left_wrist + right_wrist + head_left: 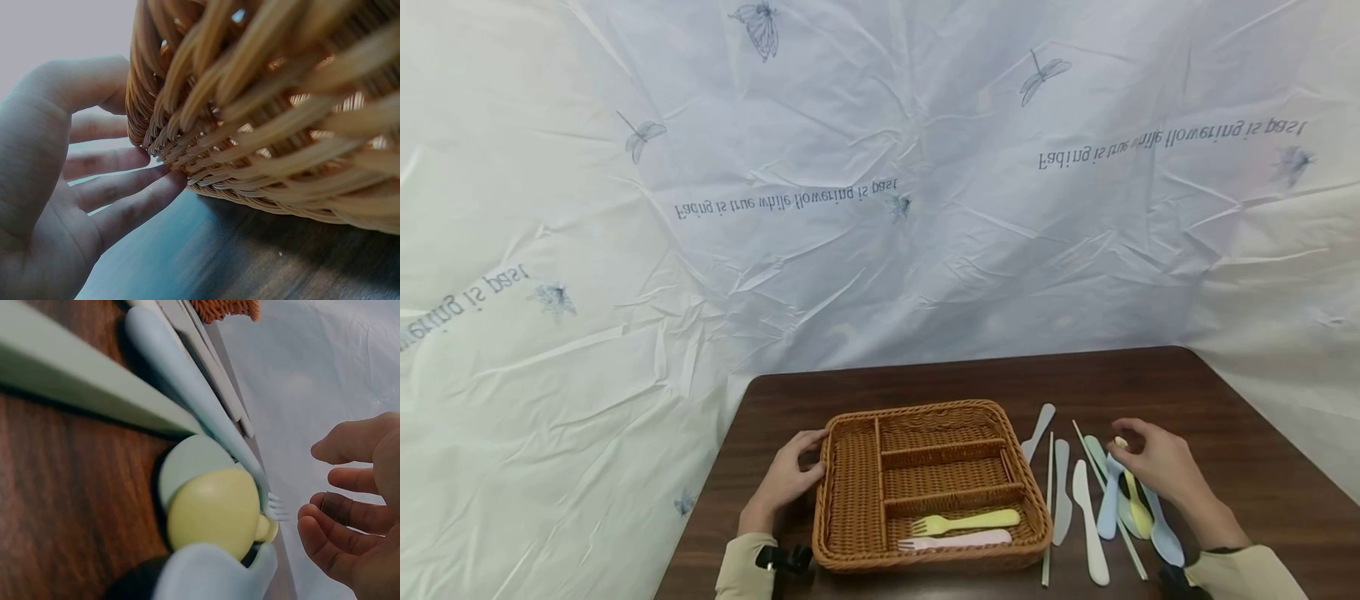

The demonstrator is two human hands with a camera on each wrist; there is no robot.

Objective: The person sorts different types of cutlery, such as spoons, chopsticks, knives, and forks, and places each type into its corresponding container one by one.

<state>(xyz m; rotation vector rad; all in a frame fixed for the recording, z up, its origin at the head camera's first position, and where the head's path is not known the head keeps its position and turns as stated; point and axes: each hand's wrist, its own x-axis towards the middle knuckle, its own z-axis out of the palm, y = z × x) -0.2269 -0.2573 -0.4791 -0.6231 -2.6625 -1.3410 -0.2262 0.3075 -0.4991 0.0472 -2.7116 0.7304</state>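
At the left side of a brown woven basket (822, 508), my left hand (787, 477) touches the outer wall, its fingertips resting on the wicker (250, 134). My right hand (1165, 467) hovers over a cluster of cutlery, fingers loosely bent with nothing between them. Below it lie a yellow spoon (212, 509), a pale green spoon (190, 462), a light blue fork (194, 394) and a light blue spoon (1165, 533). A yellow fork (966, 522) and a pink fork (955, 540) lie in the basket's front compartment.
Between basket and cluster lie a white knife (1088, 521), a grey-blue knife (1062, 492), a chopstick (1048, 508) and another chopstick (1131, 550). A pale handle (1041, 425) leans by the basket's right rim. The dark wooden table (940, 379) meets a printed cloth (962, 250) behind.
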